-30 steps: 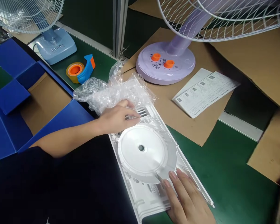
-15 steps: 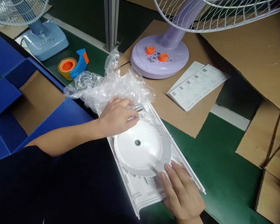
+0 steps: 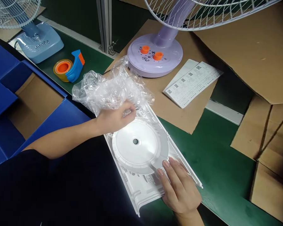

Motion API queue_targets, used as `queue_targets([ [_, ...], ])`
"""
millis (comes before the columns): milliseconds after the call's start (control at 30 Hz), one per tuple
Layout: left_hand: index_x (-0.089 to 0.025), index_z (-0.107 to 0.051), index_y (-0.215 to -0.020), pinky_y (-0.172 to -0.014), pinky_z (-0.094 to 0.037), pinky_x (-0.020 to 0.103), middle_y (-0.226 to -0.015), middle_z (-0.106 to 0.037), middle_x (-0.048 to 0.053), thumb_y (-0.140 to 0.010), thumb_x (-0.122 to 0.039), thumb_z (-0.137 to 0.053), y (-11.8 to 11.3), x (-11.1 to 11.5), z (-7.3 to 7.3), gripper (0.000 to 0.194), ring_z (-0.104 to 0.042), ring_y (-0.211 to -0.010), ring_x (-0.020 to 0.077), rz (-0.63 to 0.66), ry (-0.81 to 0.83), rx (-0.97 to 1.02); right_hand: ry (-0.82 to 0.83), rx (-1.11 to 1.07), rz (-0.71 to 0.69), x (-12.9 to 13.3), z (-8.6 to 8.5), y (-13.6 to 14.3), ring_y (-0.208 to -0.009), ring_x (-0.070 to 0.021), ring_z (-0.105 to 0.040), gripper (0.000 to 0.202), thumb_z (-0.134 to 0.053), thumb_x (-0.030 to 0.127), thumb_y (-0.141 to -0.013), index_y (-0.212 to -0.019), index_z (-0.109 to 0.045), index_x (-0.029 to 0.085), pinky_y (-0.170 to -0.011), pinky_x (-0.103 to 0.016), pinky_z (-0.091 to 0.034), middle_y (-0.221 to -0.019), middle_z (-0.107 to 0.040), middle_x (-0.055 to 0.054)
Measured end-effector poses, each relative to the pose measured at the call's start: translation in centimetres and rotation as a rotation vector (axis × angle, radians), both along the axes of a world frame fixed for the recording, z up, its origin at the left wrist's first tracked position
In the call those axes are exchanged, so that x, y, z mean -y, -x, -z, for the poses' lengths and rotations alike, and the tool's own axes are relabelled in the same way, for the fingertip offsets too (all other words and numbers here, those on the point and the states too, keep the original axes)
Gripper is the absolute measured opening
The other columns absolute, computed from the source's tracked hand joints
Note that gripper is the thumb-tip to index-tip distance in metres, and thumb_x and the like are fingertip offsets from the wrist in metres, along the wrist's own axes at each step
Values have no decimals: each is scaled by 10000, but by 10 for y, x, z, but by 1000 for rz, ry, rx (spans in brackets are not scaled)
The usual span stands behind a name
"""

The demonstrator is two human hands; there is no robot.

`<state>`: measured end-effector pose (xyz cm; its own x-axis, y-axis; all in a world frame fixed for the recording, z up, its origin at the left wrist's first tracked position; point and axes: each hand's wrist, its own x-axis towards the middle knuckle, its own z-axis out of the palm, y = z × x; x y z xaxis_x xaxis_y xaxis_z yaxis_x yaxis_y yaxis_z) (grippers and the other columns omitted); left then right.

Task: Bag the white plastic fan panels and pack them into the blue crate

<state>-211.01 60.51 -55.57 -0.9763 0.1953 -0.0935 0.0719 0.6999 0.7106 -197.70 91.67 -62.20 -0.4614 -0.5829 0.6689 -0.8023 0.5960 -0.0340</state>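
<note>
A white plastic panel (image 3: 143, 191) with a round disc (image 3: 136, 153) lies at the centre on the green table. Crumpled clear plastic wrap (image 3: 110, 91) covers the panel's far end. My left hand (image 3: 116, 118) is over the far left side of the disc, beside the wrap, thumb and fingers curled together; whatever is between the fingertips is too small to make out. Flat on the panel's near right part rests my right hand (image 3: 181, 185), fingers stretched out and touching the panel close to the disc's edge.
A purple fan base (image 3: 155, 56) with orange knobs stands behind on cardboard (image 3: 179, 122), beside printed sheets (image 3: 193, 83). At the left are a blue fan base (image 3: 40, 42), a tape dispenser (image 3: 73, 70) and a blue box (image 3: 70, 116). Cardboard boxes (image 3: 247, 125) stand at the right.
My left hand has turned and its fingers have curled closer together. My right hand stays on the panel. The whole view has shifted a little, and the wrap has changed shape.
</note>
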Motion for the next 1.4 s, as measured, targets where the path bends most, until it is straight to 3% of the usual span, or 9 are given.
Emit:
queue_targets([
  [133, -345, -724, -1204, -841, -600, 276, -1293, -733, -27, -1058, -503, -622, 4, 0, 5, 239, -744, -996, 177, 63, 46, -14, -13, 1, 0, 0, -2, 0, -1371, -487, -622, 244, -714, -66, -910, -1129, -727, 41, -1108, -627, -608, -1546, -600, -244],
  [267, -340, -733, -1154, -864, -593, 277, -1151, -764, -48, -1064, -488, -606, 6, -1, 6, 215, -742, -1023, 189, 87, 67, -36, -17, -6, 8, 0, -3, -1, -1365, -485, -627, 272, -703, -61, -921, -1174, -725, 39, -1098, -627, -613, -1546, -602, -233],
  [400, -333, -757, -1114, -869, -579, 294, -1043, -756, -48, -1038, -457, -634, 12, -4, -5, 191, -745, -955, 200, 66, 112, 35, -14, -5, 5, -1, -1, -1, -1354, -491, -631, 420, -682, -61, -935, -1348, -689, 20, -1091, -625, -614, -1531, -611, -239],
  [533, -296, -789, -1061, -901, -573, 350, -1089, -763, -18, -1007, -418, -656, 25, -7, -20, 188, -735, -905, 219, 114, 174, 105, -15, -17, -2, -1, 0, -1, -1347, -494, -635, 607, -645, -84, -936, -1533, -588, 15, -1079, -623, -617, -1505, -625, -254],
  [667, -241, -789, -982, -973, -562, 391, -1064, -770, 10, -993, -317, -656, 33, -10, -27, 154, -729, -963, 243, 207, 206, 46, 10, -12, -2, -1, 0, -2, -1330, -489, -649, 621, -633, -74, -947, -1556, -581, 30, -1087, -624, -610, -1485, -643, -245],
  [800, -218, -768, -946, -901, -572, 388, -1037, -772, 21, -997, -286, -644, 35, -9, -26, 151, -719, -904, 230, 242, 187, 24, 4, -2, -9, 0, 0, 0, -1352, -475, -639, 630, -635, -77, -937, -1555, -590, 39, -1122, -604, -596, -1500, -634, -232],
  [1033, -191, -758, -1007, -942, -553, 349, -1120, -759, 67, -1009, -277, -674, 38, 25, -33, 120, -700, -1072, 223, 242, -3, -161, -9, 7, -11, -1, -2, 0, -1378, -454, -625, 647, -596, -57, -959, -1593, -558, 68, -1153, -601, -573, -1536, -607, -214],
  [1167, -197, -754, -1067, -978, -550, 360, -1151, -751, 79, -1021, -289, -663, 28, 51, -36, 137, -691, -1098, 226, 330, -30, -155, -9, 9, 3, -1, -3, 0, -1381, -444, -625, 670, -624, -72, -941, -1592, -559, 71, -1175, -583, -561, -1537, -607, -206],
  [1400, -195, -760, -960, -1123, -528, 427, -1250, -671, 123, -1020, -257, -661, 3, 65, -22, 131, -655, -1192, 249, 434, -45, -92, -7, -5, -9, -1, -3, 0, -1369, -458, -631, 637, -600, -73, -958, -1581, -568, 55, -1151, -594, -574, -1515, -622, -228],
])
